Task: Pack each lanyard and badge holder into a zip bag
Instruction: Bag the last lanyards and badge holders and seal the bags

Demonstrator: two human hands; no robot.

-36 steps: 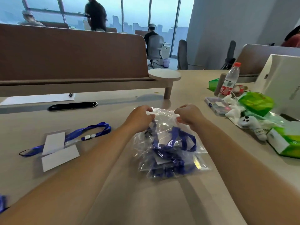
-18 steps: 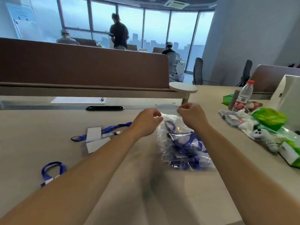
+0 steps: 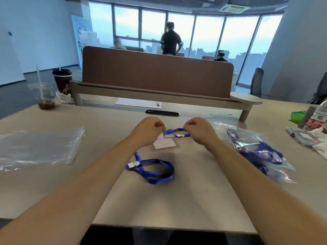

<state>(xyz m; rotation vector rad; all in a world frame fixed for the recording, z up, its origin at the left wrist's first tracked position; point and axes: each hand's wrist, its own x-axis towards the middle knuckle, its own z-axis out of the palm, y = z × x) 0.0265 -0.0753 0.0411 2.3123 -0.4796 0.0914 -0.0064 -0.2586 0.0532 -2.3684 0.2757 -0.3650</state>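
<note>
Blue fabric lanyard (image 3: 177, 133): stretched between the left hand (image 3: 148, 132) and right hand (image 3: 200, 132), each end pinched by curled fingers, at mid-table. White rectangular badge holder (image 3: 165, 144): laid just beside it on the beige table (image 3: 185, 200). Second blue looped lanyard (image 3: 155, 171): laid nearer. Clear filled zip bag (image 3: 256, 152): placed right. Empty clear zip bags (image 3: 39, 147): placed left.

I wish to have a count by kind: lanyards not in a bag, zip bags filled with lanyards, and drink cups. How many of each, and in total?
Lanyards not in a bag: 2
Filled zip bags: 1
Drink cups: 2
Total: 5
</note>
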